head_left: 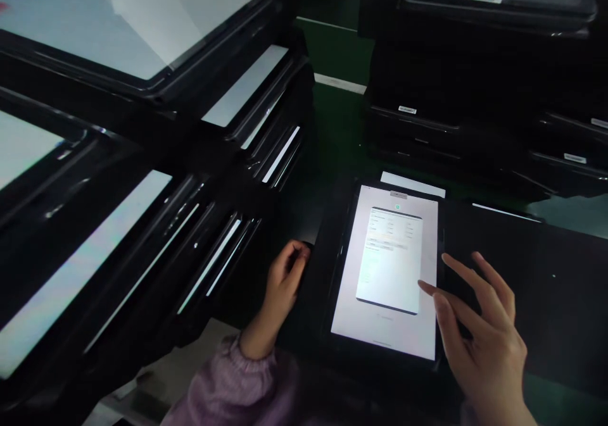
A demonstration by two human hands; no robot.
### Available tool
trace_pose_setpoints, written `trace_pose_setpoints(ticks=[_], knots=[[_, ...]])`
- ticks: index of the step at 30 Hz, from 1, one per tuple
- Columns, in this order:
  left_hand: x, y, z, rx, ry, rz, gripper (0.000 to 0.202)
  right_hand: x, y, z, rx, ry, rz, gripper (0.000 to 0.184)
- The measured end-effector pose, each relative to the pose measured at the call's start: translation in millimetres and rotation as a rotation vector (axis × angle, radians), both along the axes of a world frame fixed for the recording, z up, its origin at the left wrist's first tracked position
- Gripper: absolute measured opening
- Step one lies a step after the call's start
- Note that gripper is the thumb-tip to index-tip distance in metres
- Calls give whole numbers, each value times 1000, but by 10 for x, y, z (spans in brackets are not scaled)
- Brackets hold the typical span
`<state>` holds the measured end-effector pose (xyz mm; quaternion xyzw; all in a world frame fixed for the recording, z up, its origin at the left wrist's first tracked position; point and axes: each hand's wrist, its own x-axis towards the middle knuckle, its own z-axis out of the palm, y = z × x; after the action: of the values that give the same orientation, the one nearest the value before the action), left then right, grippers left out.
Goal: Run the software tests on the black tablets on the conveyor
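Note:
A tablet (344,268) with a black frame lies in front of me, its lit white screen showing a smaller page window with rows of text and boxes. Over the screen's right edge is my right hand (491,334), fingers spread, the index fingertip at or just above the right side of that window. My right hand holds nothing. To the left of the tablet, my left hand (284,274) rests with its fingers curled in by a dark edge. What those curled fingers hold, if anything, is hidden.
On the left stand tilted stacks of black-framed devices with lit screens (156,21). At the back right are more stacked black devices (503,8) with white labels. A dark board (560,274) extends right of the tablet. Green surface (332,52) shows between the stacks.

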<state>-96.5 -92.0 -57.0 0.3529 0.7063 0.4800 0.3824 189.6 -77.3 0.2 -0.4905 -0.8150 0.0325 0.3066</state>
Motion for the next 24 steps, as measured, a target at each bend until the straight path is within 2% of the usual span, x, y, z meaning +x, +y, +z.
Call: trace_pose_setpoints(ticks=[2,8,19,24], knots=[[-2,-1,-7,-1,0,-3,25,17,-15,24,10,24,-2,22],[-10,8,-12,14,2,-14,23,-32,-67,31,3,93,155,26],[-16,1,-10,23,2,-31,22,-45,-118,68,-7,83,232,25],[-11,4,-11,21,4,-29,22,-30,-130,72,17,98,226,24]])
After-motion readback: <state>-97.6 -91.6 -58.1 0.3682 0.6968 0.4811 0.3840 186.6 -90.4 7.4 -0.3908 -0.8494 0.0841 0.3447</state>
